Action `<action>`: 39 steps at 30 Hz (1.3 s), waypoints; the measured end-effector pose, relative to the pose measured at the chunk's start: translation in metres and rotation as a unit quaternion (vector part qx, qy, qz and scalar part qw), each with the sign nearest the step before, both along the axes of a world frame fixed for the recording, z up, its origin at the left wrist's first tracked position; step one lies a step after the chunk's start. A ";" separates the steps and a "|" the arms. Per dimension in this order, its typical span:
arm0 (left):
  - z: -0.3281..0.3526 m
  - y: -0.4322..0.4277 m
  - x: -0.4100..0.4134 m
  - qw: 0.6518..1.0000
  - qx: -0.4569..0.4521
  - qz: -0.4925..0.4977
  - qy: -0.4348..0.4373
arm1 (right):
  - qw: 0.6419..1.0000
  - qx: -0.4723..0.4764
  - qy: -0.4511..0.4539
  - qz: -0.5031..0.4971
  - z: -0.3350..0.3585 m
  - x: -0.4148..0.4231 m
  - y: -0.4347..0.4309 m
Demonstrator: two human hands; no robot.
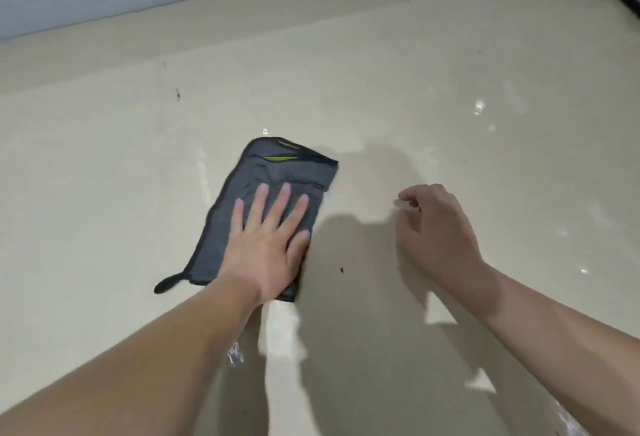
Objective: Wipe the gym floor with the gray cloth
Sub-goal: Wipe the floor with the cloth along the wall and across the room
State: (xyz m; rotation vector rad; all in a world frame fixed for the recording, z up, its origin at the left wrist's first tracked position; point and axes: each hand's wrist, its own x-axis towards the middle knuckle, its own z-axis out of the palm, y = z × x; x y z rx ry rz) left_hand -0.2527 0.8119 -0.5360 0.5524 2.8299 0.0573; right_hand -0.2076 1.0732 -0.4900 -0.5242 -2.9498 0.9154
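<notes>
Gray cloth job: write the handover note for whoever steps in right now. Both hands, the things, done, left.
Left hand: flat on the gray cloth, fingers straight, pressing it to the floor.
Right hand: off the cloth, above bare floor to its right, fingers curled, pinching what looks like a small pale bit.
Cloth: spread flat, far end folded over.
Done: cannot tell how much is wiped; there are shiny streaks beside the cloth.
Left: a dark speck just right of the cloth and a dark mark farther off to the left are not wiped away.
</notes>
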 end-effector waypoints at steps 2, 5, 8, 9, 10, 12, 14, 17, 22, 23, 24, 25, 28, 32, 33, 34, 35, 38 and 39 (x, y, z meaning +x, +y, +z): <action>-0.001 -0.030 -0.002 0.991 -0.018 0.129 -0.002 | 0.999 0.003 -0.023 0.042 0.001 -0.013 -0.017; -0.001 -0.024 0.006 0.974 -0.021 0.225 -0.012 | 0.995 0.011 -0.041 0.090 -0.001 -0.022 -0.027; -0.002 -0.003 0.002 0.971 -0.007 0.238 -0.017 | 0.996 0.012 -0.032 0.087 -0.002 -0.021 -0.025; -0.002 0.003 0.000 0.974 -0.008 0.227 -0.017 | 0.996 0.017 -0.033 0.076 -0.001 -0.018 -0.024; -0.001 0.010 -0.002 0.977 -0.008 0.212 -0.016 | 0.997 0.029 -0.033 0.062 0.001 -0.015 -0.022; 0.000 0.032 0.001 0.988 -0.004 0.153 -0.013 | 0.997 0.058 -0.044 0.031 0.006 -0.005 -0.018; 0.004 0.059 0.013 0.999 -0.005 0.052 -0.016 | 0.995 0.060 -0.080 0.003 0.013 0.004 -0.015; 0.008 0.094 0.038 0.984 -0.002 -0.171 -0.045 | 0.989 0.050 -0.130 -0.047 0.026 0.020 -0.006; 0.011 0.083 0.007 0.900 -0.015 -0.425 -0.090 | 0.975 0.009 -0.210 -0.066 0.039 0.036 0.002; 0.012 0.075 -0.004 0.894 -0.030 -0.439 -0.085 | 0.973 0.005 -0.223 -0.065 0.042 0.037 0.000; 0.012 0.066 -0.012 0.892 -0.043 -0.445 -0.071 | 0.969 0.005 -0.238 -0.060 0.046 0.038 -0.004; 0.012 0.058 -0.017 0.893 -0.049 -0.443 -0.061 | 0.966 0.004 -0.255 -0.051 0.051 0.038 -0.009; 0.009 0.030 -0.015 0.898 -0.050 -0.435 -0.038 | 0.950 0.026 -0.312 0.011 0.070 0.034 -0.029; 0.007 -0.009 0.010 0.897 -0.015 -0.439 -0.041 | 0.925 0.094 -0.360 0.076 0.094 0.022 -0.056; 0.008 -0.019 0.020 0.900 -0.004 -0.433 -0.051 | 0.922 0.107 -0.364 0.082 0.096 0.019 -0.064; 0.008 -0.030 0.031 0.902 0.008 -0.428 -0.056 | 0.918 0.123 -0.365 0.088 0.096 0.015 -0.074; 0.009 -0.041 0.041 0.903 0.020 -0.426 -0.057 | 0.915 0.140 -0.366 0.093 0.093 0.012 -0.084; 0.005 -0.070 0.060 0.898 0.053 -0.434 -0.049 | 0.921 0.168 -0.342 0.077 0.068 0.003 -0.114; 0.003 -0.079 0.057 0.898 0.063 -0.434 -0.044 | 0.933 0.160 -0.316 0.055 0.056 0.001 -0.124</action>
